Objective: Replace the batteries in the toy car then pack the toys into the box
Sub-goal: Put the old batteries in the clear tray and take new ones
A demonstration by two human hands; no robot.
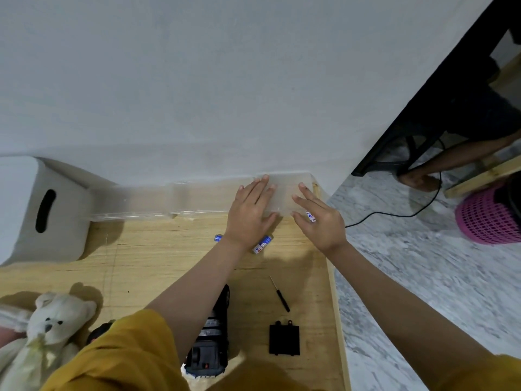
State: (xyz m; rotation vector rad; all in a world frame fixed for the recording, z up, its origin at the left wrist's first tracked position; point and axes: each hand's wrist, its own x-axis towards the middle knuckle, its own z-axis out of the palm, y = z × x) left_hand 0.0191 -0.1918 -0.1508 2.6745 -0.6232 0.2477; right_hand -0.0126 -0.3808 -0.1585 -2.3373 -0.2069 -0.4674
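Observation:
My left hand lies flat, fingers straight, on a clear plastic lid at the table's far edge. My right hand reaches beside it with straight fingers over the lid's right end. A blue-and-white battery shows in the gap between its thumb and forefinger; whether it is held I cannot tell. Two more batteries lie under my left wrist. The black toy car lies upside down beneath my left forearm, with its battery bay showing. Its black cover and a small screwdriver lie to the right.
A white box with a handle slot stands at the far left. A white teddy bear lies near left. The wooden table's right edge drops to a marble floor with a pink basket, a black cable and another person's foot.

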